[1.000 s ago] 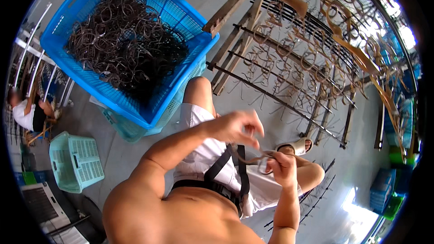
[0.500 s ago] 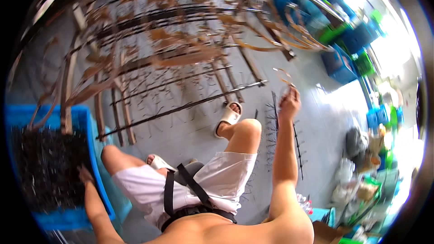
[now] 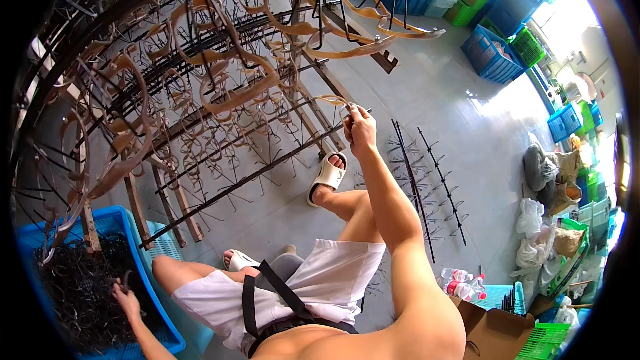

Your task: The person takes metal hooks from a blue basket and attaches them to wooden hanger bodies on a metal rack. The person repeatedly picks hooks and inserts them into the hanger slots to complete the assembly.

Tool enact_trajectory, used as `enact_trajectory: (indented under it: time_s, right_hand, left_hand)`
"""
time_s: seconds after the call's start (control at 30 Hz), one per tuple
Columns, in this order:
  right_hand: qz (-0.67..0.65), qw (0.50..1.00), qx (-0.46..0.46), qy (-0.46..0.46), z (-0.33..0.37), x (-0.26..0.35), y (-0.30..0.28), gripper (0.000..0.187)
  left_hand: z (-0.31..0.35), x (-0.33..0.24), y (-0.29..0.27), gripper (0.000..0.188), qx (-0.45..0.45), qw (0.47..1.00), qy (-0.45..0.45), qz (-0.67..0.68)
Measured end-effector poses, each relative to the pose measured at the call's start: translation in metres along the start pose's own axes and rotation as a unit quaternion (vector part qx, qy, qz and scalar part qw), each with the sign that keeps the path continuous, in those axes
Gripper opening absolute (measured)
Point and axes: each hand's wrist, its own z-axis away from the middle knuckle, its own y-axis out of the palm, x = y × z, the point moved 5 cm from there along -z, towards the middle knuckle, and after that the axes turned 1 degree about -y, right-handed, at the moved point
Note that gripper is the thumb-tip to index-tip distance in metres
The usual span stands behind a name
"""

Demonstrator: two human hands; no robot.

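Observation:
My right hand [image 3: 361,128] is raised toward the near right end of a metal rack [image 3: 227,187] and pinches a small amber eyeglass frame [image 3: 331,99]. Several amber and brown eyeglass frames [image 3: 263,93] hang on the rack's thin hooks. Down at the left, my left hand [image 3: 129,301] is inside a blue crate [image 3: 162,317] filled with dark, thin, curved pieces [image 3: 73,293]. Its fingers are closed around one dark curved piece [image 3: 127,281], whose exact kind is too small to make out.
Loose hooked rods [image 3: 427,187] lie on the grey floor right of my leg. Blue bins [image 3: 492,53] stand at the far right, with bags [image 3: 533,233] nearer. Bottles [image 3: 463,283] and a cardboard box [image 3: 497,330] are at the lower right. My sandalled foot [image 3: 328,179] rests by the rack.
My right hand has moved left with the amber frame, up to the rack's end. My left hand shifted slightly lower within the crate. The whole view has turned and sharpened.

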Motion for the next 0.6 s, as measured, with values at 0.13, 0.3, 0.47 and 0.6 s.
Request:
enact_trajectory:
  time_s: [0.13, 0.3, 0.47, 0.6]
  right_hand:
    - [-0.026, 1.000, -0.015, 0.001, 0.007, -0.002, 0.002, 0.018]
    - [-0.042, 0.998, -0.032, -0.025, 0.012, -0.009, 0.003, 0.019]
    - [-0.038, 0.999, 0.011, -0.036, 0.015, -0.012, 0.009, 0.016]
    - [0.010, 0.999, 0.031, -0.035, 0.021, -0.012, 0.008, 0.015]
  left_hand:
    - [0.031, 0.001, 0.040, 0.039, 0.049, 0.958, -0.061, 0.275]
    - [0.037, -0.003, 0.045, 0.034, 0.095, 0.962, -0.071, 0.247]
    - [0.040, 0.009, 0.036, 0.032, -0.083, 0.945, -0.086, 0.303]
    - [0.038, 0.010, 0.038, 0.025, 0.057, 0.973, -0.124, 0.184]
